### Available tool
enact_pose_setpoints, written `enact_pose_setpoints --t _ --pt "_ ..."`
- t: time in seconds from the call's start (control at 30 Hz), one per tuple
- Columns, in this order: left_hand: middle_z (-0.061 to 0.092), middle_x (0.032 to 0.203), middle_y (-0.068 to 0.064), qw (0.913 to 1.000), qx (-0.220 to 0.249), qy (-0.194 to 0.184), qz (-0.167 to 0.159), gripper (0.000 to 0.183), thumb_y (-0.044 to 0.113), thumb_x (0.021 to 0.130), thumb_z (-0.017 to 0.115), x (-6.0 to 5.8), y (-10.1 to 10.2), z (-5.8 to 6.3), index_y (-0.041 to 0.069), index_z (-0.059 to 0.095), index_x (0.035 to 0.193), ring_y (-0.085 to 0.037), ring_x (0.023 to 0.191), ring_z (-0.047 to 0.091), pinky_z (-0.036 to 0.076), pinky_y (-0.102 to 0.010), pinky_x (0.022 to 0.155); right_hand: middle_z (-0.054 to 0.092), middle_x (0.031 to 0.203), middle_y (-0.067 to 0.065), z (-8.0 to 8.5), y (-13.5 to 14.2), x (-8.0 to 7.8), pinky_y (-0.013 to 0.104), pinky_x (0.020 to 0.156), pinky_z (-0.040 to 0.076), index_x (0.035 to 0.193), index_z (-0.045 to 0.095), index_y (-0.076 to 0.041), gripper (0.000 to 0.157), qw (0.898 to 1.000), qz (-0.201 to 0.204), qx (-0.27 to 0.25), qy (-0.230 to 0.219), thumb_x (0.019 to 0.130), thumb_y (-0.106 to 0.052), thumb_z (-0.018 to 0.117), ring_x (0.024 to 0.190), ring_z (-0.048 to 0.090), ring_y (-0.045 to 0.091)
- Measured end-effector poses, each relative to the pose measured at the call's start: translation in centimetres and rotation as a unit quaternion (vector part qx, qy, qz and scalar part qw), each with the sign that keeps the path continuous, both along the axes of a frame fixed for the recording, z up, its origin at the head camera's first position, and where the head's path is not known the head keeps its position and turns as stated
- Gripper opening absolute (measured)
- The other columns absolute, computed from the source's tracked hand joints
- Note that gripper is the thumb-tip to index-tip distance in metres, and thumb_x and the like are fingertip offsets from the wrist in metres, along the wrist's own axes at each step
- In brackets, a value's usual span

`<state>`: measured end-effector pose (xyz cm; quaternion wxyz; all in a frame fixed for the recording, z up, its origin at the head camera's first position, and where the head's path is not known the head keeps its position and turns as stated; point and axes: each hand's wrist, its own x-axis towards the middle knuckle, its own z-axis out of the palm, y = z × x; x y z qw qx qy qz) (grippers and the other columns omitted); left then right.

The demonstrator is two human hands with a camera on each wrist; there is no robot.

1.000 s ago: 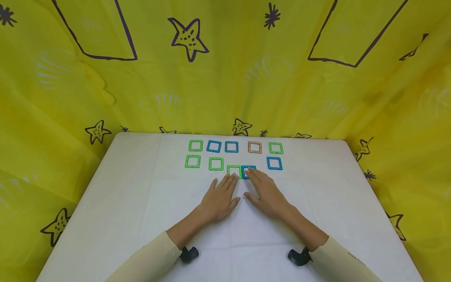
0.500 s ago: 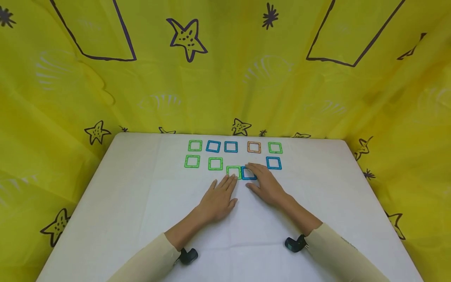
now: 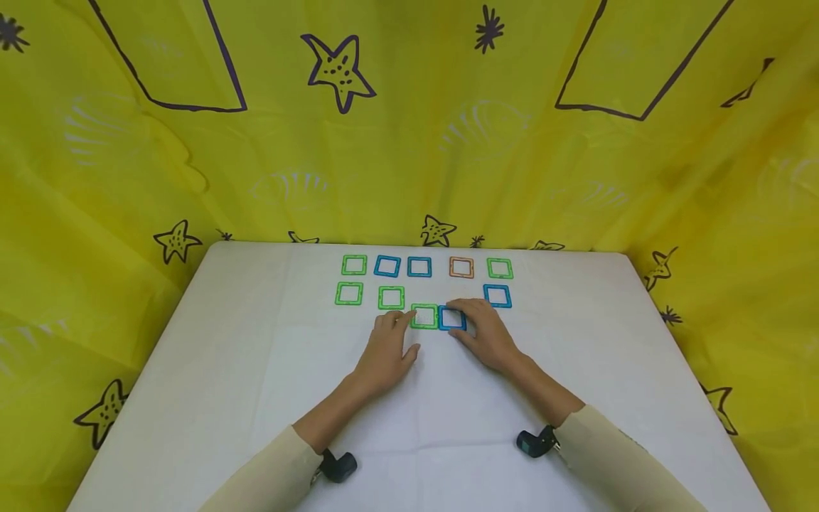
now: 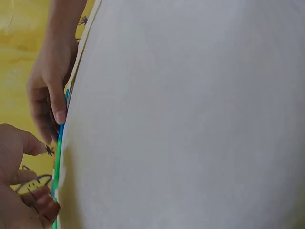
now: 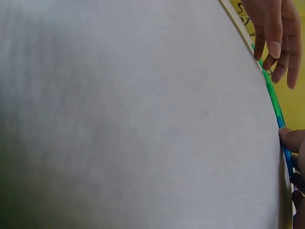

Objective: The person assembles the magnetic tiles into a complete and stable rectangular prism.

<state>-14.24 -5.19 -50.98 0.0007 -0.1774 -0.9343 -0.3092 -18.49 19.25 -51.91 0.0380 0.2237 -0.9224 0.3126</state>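
Note:
On the white table, a green square magnetic tile frame (image 3: 424,326) and a blue one (image 3: 451,307) lie flat side by side, their edges touching. My right hand (image 3: 488,337) grips the blue tile, thumb at its near edge and fingers at its far edge. In the right wrist view, the thumb (image 5: 288,137) meets the blue edge. My left hand (image 3: 382,354) is at the left of the green tile, index fingertip at its upper left corner and thumb spread away. Whether that fingertip touches the tile I cannot tell.
Behind the pair, a green tile (image 3: 349,303), another green tile (image 3: 391,307) and a blue tile (image 3: 498,306) lie apart. Farther back runs a row of several tiles, including an orange one (image 3: 461,276). A yellow patterned curtain (image 3: 397,156) surrounds the white table (image 3: 256,355).
The joined green and blue tiles have slid slightly nearer. My left hand has drawn back leftward off the green tile's near edge. My right thumb has come onto the blue tile's near edge.

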Motion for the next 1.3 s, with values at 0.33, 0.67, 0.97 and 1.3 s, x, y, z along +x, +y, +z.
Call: enact_pose_setpoints --t 0.33,0.67,0.97,1.3 --pt "0.05 0.089 0.002 0.9959 0.071 0.008 0.055 0.06 0.018 0.093 0.083 -1.1 -1.0 -1.0 0.005 0.059 0.145 -0.015 0.079 0.047 0.042 -0.03 0.068 0.066 0.139 0.005 -0.9 0.2 -0.1 0.051 0.114 0.037 0.138 0.068 -0.011 0.047 0.998 0.012 -0.059 0.008 0.093 -0.017 0.082 0.134 0.052 0.028" --pt "0.05 0.079 0.005 0.9972 0.049 -0.002 0.056 0.062 0.026 0.09 0.087 -1.8 -1.0 -1.0 0.007 0.063 0.144 -0.011 0.07 0.046 0.039 -0.029 0.063 0.069 0.134 0.001 -0.8 0.1 0.3 0.052 0.109 0.04 0.135 0.071 -0.015 0.05 0.997 0.024 -0.067 0.007 0.088 -0.018 0.088 0.127 0.054 0.027" --pt "0.051 0.072 0.006 0.9976 0.045 -0.012 0.052 0.06 0.029 0.087 0.089 -2.4 -1.4 -1.0 0.01 0.068 0.14 -0.01 0.065 0.046 0.037 -0.028 0.06 0.069 0.135 0.0 -0.8 0.4 0.4 0.051 0.108 0.04 0.134 0.072 -0.016 0.05 0.997 0.027 -0.07 -0.004 0.087 -0.021 0.088 0.125 0.054 0.026" --pt "0.05 0.072 0.005 0.9976 0.048 -0.015 0.048 0.056 0.028 0.087 0.088 -2.7 -1.2 -1.0 0.01 0.07 0.137 -0.011 0.065 0.045 0.036 -0.028 0.059 0.07 0.133 -0.002 -0.9 0.5 0.1 0.049 0.106 0.042 0.132 0.074 -0.018 0.047 0.997 0.021 -0.077 -0.008 0.088 -0.02 0.089 0.124 0.054 0.025"
